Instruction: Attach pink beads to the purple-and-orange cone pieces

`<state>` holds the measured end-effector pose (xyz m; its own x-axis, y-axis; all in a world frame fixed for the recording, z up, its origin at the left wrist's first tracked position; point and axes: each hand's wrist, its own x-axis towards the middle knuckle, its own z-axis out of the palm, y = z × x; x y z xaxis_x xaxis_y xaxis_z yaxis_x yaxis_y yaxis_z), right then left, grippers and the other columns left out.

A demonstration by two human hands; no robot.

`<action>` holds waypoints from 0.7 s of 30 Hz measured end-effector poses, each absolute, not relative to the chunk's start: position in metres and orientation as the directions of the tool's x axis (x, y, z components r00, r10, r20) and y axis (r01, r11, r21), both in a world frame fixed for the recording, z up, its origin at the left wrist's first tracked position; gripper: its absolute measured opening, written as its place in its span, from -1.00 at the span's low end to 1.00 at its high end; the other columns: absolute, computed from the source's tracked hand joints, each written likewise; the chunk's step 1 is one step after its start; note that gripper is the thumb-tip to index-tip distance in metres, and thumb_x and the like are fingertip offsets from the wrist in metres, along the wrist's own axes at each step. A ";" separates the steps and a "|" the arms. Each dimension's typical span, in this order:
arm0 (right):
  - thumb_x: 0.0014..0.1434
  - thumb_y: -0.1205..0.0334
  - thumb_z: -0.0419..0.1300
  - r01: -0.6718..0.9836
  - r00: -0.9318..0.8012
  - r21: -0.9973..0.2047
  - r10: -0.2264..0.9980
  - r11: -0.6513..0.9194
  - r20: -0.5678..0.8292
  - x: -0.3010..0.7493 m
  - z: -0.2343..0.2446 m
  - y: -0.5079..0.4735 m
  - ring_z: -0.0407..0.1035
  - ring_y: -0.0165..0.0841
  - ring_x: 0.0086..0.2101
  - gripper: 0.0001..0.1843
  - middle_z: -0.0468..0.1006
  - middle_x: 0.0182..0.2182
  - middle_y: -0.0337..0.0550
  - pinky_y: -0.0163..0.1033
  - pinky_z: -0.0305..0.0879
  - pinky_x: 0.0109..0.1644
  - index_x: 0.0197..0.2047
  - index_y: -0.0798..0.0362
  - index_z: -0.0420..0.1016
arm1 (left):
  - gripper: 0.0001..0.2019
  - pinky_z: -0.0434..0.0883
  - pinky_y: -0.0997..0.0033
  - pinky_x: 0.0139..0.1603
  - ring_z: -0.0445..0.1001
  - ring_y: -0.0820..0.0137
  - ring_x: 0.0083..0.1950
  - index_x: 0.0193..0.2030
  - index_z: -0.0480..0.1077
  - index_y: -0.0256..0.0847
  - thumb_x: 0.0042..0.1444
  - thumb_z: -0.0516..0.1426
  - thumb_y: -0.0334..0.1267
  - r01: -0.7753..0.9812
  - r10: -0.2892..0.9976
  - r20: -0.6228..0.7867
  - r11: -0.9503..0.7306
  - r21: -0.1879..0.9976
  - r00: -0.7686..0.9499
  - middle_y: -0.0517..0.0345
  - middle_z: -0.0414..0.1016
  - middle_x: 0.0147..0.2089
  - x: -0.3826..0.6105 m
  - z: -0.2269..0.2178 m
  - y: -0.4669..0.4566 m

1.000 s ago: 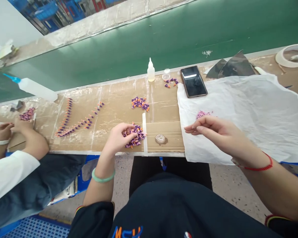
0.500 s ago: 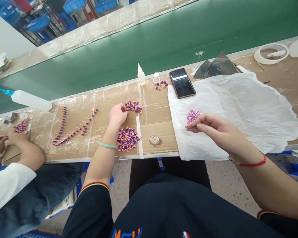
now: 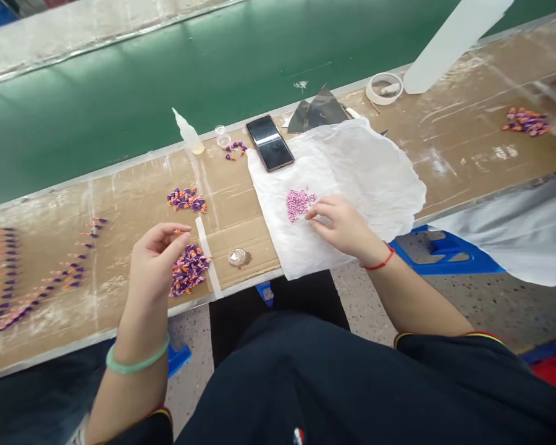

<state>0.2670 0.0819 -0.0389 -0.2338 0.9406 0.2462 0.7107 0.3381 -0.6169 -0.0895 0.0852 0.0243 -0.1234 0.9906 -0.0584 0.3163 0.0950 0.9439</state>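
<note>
My left hand (image 3: 155, 256) pinches a small orange-and-purple piece (image 3: 180, 232) between thumb and fingertips, just above a pile of purple, pink and orange pieces (image 3: 189, 271). Behind it lies a second, smaller pile of such pieces (image 3: 186, 200). My right hand (image 3: 340, 225) has thumb and index tip drawn close together at the right edge of a heap of tiny pink beads (image 3: 299, 204); whatever sits between those tips is too small to make out. The beads rest on a crumpled white sheet (image 3: 375, 161). A small round clear dish (image 3: 236, 257) stands between the hands.
Rows of pieces (image 3: 41, 296) are laid out at the left. Toward the back stand a dropper bottle (image 3: 188, 131), a clear cap (image 3: 222, 137), a phone (image 3: 270, 143), dark sheet scraps (image 3: 322, 110) and a tape roll (image 3: 384, 88). Another pile (image 3: 528, 121) lies far right, near another person's hand.
The view has swung right. My left hand has drawn back from the rear pile to the front pile, holding a piece. My right hand has stayed by the beads, its fingertips now lower at their edge.
</note>
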 end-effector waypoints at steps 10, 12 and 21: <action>0.16 0.43 0.17 0.775 -0.317 -0.480 0.910 0.412 0.268 0.243 -0.051 0.090 0.28 -0.13 -0.26 -0.82 0.57 -0.35 -0.01 0.04 0.30 -0.09 -0.43 0.04 0.51 | -0.78 0.26 0.54 -0.49 0.27 0.50 -0.54 -0.27 0.42 -0.17 0.02 0.31 -0.16 0.097 0.992 -0.112 0.117 0.988 -0.057 0.29 0.34 -0.56 -0.059 0.009 0.042; 0.15 0.42 0.18 0.777 -0.306 -0.488 0.916 0.398 0.259 0.240 -0.053 0.092 0.28 -0.12 -0.25 -0.83 0.57 -0.35 0.00 0.07 0.29 -0.07 -0.43 0.04 0.52 | -0.81 0.26 0.53 -0.46 0.28 0.50 -0.50 -0.28 0.43 -0.18 0.04 0.31 -0.17 0.093 0.995 -0.092 0.094 0.991 -0.026 0.26 0.36 -0.51 -0.057 0.006 0.037; 0.15 0.40 0.20 0.768 -0.317 -0.496 0.913 0.406 0.256 0.242 -0.055 0.091 0.27 -0.13 -0.25 -0.89 0.56 -0.32 -0.01 0.05 0.26 -0.06 -0.35 0.04 0.53 | -0.76 0.20 0.54 -0.50 0.27 0.50 -0.50 -0.33 0.47 -0.18 0.09 0.32 -0.06 0.025 0.991 -0.131 0.130 0.991 0.032 0.24 0.35 -0.52 -0.056 -0.004 0.023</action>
<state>0.2422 0.0909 -0.0553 -0.3173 0.9132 0.2558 0.7678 0.4057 -0.4959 -0.0557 0.0234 -0.0041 0.0320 0.9909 -0.1307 0.0248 0.1299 0.9912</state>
